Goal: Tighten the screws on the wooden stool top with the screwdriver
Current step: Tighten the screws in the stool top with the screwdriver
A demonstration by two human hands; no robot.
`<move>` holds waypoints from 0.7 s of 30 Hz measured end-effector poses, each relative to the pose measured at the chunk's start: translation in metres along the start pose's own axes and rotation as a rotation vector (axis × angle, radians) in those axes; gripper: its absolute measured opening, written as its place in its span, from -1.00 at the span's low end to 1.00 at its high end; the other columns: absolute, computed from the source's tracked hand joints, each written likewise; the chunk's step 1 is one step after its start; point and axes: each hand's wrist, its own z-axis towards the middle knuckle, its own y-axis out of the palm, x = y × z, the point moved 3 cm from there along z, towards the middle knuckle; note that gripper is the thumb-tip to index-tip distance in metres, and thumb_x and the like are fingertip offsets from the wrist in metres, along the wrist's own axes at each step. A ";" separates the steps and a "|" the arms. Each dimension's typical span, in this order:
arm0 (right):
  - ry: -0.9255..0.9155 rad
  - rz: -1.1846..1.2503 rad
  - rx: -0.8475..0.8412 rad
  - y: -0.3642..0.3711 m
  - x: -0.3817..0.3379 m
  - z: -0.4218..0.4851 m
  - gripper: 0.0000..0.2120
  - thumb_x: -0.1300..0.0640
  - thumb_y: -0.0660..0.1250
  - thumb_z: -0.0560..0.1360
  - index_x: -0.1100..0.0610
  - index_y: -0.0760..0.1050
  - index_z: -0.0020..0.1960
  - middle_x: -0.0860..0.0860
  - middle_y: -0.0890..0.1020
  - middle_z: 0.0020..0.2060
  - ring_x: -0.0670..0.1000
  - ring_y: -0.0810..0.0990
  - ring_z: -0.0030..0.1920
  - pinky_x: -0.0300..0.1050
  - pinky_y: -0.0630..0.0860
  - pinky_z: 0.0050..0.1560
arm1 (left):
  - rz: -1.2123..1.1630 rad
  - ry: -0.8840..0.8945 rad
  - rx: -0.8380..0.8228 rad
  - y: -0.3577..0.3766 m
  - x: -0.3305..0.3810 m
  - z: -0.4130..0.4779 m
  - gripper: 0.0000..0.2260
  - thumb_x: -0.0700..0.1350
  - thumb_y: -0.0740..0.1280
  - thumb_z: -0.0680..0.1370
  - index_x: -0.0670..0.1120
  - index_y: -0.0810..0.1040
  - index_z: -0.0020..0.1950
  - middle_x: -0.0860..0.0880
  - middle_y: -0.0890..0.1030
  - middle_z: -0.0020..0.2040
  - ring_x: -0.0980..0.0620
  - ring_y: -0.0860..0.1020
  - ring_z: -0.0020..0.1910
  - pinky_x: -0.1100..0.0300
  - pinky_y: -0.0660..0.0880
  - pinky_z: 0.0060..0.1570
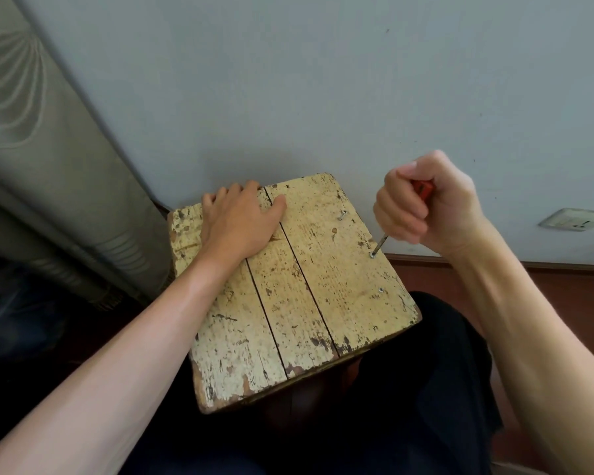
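The wooden stool top (309,303) is three worn, yellow-painted planks in the middle of the view. My left hand (241,224) rests flat on its far left part, fingers over the far edge. My right hand (429,204) grips the red-handled screwdriver (422,190); its metal shaft slants down to a screw (372,256) at the right edge. Nearer me on the same plank sits a second screw (380,290), sunk in. A third screw (342,214) stands raised and tilted near the far right corner.
A pale wall (323,80) rises right behind the stool, with a white socket plate (573,219) low at the right. A grey curtain (32,166) hangs at the left. Red-brown floor (460,282) lies to the right, and dark trousers (408,389) are under the stool's near edge.
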 end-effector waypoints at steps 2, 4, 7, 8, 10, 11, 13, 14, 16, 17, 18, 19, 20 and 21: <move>-0.034 0.094 0.165 -0.004 0.004 -0.003 -0.57 0.10 0.00 0.53 0.04 0.13 -0.52 -0.10 0.23 -0.66 -0.09 0.12 -0.61 -0.26 0.03 -0.50 | 0.006 0.002 -0.003 0.001 0.001 0.000 -0.34 0.40 -0.03 0.58 -0.01 0.46 0.42 -0.07 0.57 0.23 -0.12 0.46 0.25 -0.07 0.25 0.26; -0.100 0.156 0.385 -0.003 0.007 -0.009 -0.59 0.07 0.04 0.51 0.01 0.11 -0.52 -0.10 0.16 -0.62 -0.09 0.05 -0.57 -0.27 -0.03 -0.47 | 0.010 0.004 -0.007 0.001 0.001 0.000 -0.34 0.40 -0.03 0.58 -0.01 0.45 0.43 -0.07 0.57 0.24 -0.12 0.46 0.25 -0.08 0.25 0.26; -0.230 0.237 0.767 0.007 0.011 -0.017 -0.61 0.06 0.07 0.51 0.00 0.14 -0.49 -0.05 0.10 -0.53 -0.01 0.01 -0.50 -0.21 -0.03 -0.43 | 0.019 0.007 -0.001 0.001 0.001 0.000 -0.34 0.40 -0.04 0.58 -0.02 0.45 0.43 -0.07 0.57 0.24 -0.12 0.45 0.26 -0.07 0.25 0.26; -0.269 0.253 0.867 0.011 0.013 -0.019 -0.60 0.08 0.06 0.54 0.00 0.14 -0.47 -0.03 0.10 -0.50 0.01 0.02 -0.48 -0.21 -0.02 -0.43 | 0.016 0.005 -0.002 0.000 0.001 0.000 -0.34 0.40 -0.04 0.58 -0.02 0.45 0.43 -0.07 0.56 0.24 -0.12 0.45 0.26 -0.07 0.25 0.26; -0.319 0.269 0.970 0.013 0.015 -0.021 -0.59 0.10 0.06 0.58 0.00 0.15 -0.45 -0.03 0.12 -0.49 0.01 0.04 -0.48 -0.21 0.00 -0.43 | 0.010 0.004 -0.002 0.000 0.001 0.000 -0.33 0.40 -0.04 0.58 -0.02 0.44 0.44 -0.07 0.56 0.25 -0.12 0.45 0.26 -0.07 0.24 0.27; -0.317 0.274 0.966 0.012 0.015 -0.021 -0.59 0.08 0.08 0.56 0.00 0.17 -0.46 -0.04 0.13 -0.50 0.01 0.06 -0.48 -0.21 0.01 -0.44 | 0.011 0.004 -0.002 -0.001 0.001 0.000 -0.33 0.40 -0.04 0.58 -0.02 0.44 0.44 -0.08 0.56 0.25 -0.12 0.45 0.26 -0.08 0.24 0.28; -0.259 0.261 0.838 0.006 0.016 -0.020 -0.61 0.03 0.14 0.53 0.00 0.23 -0.47 -0.06 0.17 -0.52 -0.02 0.09 -0.50 -0.20 0.06 -0.48 | 0.011 0.003 -0.005 0.000 0.001 -0.001 -0.33 0.40 -0.04 0.58 -0.02 0.44 0.44 -0.08 0.56 0.25 -0.13 0.45 0.27 -0.08 0.24 0.28; -0.230 0.240 0.734 0.001 0.015 -0.018 -0.63 0.03 0.16 0.52 0.01 0.28 -0.46 -0.05 0.22 -0.52 -0.02 0.13 -0.50 -0.19 0.11 -0.49 | 0.010 0.003 -0.004 0.000 0.001 0.000 -0.33 0.40 -0.04 0.58 -0.02 0.44 0.44 -0.08 0.56 0.25 -0.12 0.45 0.27 -0.08 0.24 0.28; -0.225 0.171 0.509 -0.007 0.009 -0.013 -0.69 0.11 0.16 0.50 0.02 0.46 -0.41 -0.02 0.41 -0.46 0.00 0.34 -0.43 -0.15 0.32 -0.40 | 0.007 0.004 -0.002 -0.001 0.001 -0.001 -0.33 0.40 -0.04 0.58 -0.02 0.45 0.43 -0.07 0.56 0.25 -0.12 0.45 0.26 -0.08 0.24 0.28; -0.237 0.127 0.397 -0.010 0.005 -0.010 -0.70 0.17 0.14 0.49 0.02 0.56 -0.33 0.00 0.54 -0.37 0.03 0.48 -0.34 -0.14 0.44 -0.27 | 0.006 0.006 -0.002 0.000 0.001 -0.001 -0.33 0.40 -0.04 0.58 -0.02 0.45 0.43 -0.07 0.56 0.25 -0.12 0.46 0.26 -0.08 0.24 0.28; -0.235 0.090 0.285 -0.012 0.002 -0.007 -0.67 0.23 0.12 0.48 0.03 0.63 -0.23 0.03 0.64 -0.25 0.05 0.60 -0.21 -0.12 0.52 -0.11 | 0.006 0.006 -0.002 0.000 0.001 -0.001 -0.33 0.40 -0.04 0.58 -0.02 0.46 0.43 -0.08 0.57 0.24 -0.13 0.46 0.26 -0.08 0.24 0.27; -0.209 0.063 0.175 -0.012 0.000 -0.004 -0.61 0.26 0.08 0.49 0.04 0.68 -0.16 0.06 0.72 -0.16 0.08 0.67 -0.11 -0.11 0.57 0.02 | 0.006 0.006 -0.002 -0.001 0.001 -0.001 -0.33 0.40 -0.04 0.58 -0.02 0.46 0.43 -0.08 0.57 0.24 -0.12 0.46 0.26 -0.08 0.24 0.27; -0.169 0.046 0.072 -0.010 -0.002 -0.003 -0.55 0.26 0.05 0.52 0.05 0.72 -0.15 0.09 0.76 -0.12 0.11 0.72 -0.07 -0.09 0.60 0.07 | 0.006 0.006 -0.002 -0.001 0.001 -0.001 -0.33 0.40 -0.03 0.58 -0.02 0.46 0.43 -0.08 0.57 0.24 -0.12 0.46 0.26 -0.08 0.25 0.27; -0.130 0.025 -0.014 -0.007 -0.003 -0.002 -0.51 0.24 0.03 0.56 0.06 0.73 -0.18 0.12 0.77 -0.17 0.11 0.74 -0.14 -0.09 0.62 0.02 | 0.006 0.005 -0.002 -0.001 0.001 -0.001 -0.34 0.40 -0.03 0.58 -0.02 0.46 0.43 -0.07 0.57 0.24 -0.12 0.46 0.26 -0.08 0.25 0.28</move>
